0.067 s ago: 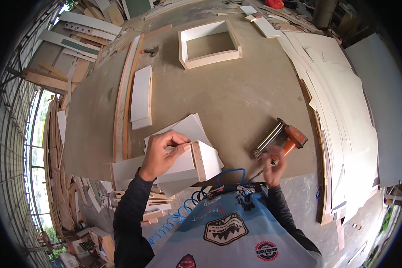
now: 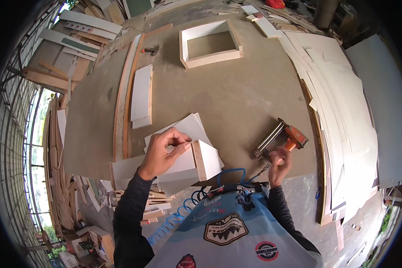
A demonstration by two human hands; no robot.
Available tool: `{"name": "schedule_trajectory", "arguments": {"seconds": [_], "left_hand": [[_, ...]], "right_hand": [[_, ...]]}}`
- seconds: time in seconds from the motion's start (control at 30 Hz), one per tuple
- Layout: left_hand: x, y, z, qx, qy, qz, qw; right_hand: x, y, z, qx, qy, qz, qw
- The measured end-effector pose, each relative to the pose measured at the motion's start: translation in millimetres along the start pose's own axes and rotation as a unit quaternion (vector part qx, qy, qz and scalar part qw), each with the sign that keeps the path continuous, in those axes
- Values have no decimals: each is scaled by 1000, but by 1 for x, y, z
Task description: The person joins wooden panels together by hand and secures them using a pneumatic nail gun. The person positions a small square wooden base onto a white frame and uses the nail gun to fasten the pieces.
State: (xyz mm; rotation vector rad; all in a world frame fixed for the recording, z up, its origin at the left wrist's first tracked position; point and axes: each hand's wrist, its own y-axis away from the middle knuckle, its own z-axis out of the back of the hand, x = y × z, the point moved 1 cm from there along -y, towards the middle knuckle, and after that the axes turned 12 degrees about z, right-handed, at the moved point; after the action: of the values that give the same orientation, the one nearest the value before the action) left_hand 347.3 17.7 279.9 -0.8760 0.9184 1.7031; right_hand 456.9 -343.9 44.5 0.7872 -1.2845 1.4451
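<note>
My left hand (image 2: 165, 152) is closed, thumb and fingers pinching the top corner where white-faced boards (image 2: 208, 157) with raw wood edges meet. The boards stand near the table's front edge, partly over other white panels. My right hand (image 2: 280, 165) is at the handle end of an orange and black nail gun (image 2: 294, 137) lying on the table. Its fingers are smeared by motion, so their grip is unclear. A blue coiled air hose (image 2: 231, 170) runs from near the gun along my front.
A rectangular white-and-wood frame (image 2: 210, 60) lies at the far middle of the table (image 2: 236, 98). White strips (image 2: 141, 96) and a long wooden strip (image 2: 128, 102) lie left, with a small red and black tool (image 2: 150, 50) beyond. Large white sheets (image 2: 344, 116) are stacked right.
My right hand has shifted slightly right, closer against the nail gun's handle. The left hand and the boards look unmoved.
</note>
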Motion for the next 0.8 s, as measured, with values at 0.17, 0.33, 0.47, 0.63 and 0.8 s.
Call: {"name": "schedule_trajectory", "arguments": {"seconds": [0.17, 0.33, 0.47, 0.63, 0.8], "left_hand": [[-28, -7, 1, 89, -47, -33, 994], [-22, -7, 6, 111, -81, 8, 990], [-26, -8, 3, 98, -81, -4, 992], [-7, -8, 4, 86, -2, 12, 996], [-12, -16, 4, 105, 47, 43, 992]], "right_hand": [[-75, -12, 24, -128, 268, -147, 943], [-55, -33, 2, 14, 363, -155, 919], [-85, -32, 7, -9, 180, -178, 967], [-6, -44, -21, 20, -271, -240, 932], [5, -50, -28, 157, -416, -214, 870]]}}
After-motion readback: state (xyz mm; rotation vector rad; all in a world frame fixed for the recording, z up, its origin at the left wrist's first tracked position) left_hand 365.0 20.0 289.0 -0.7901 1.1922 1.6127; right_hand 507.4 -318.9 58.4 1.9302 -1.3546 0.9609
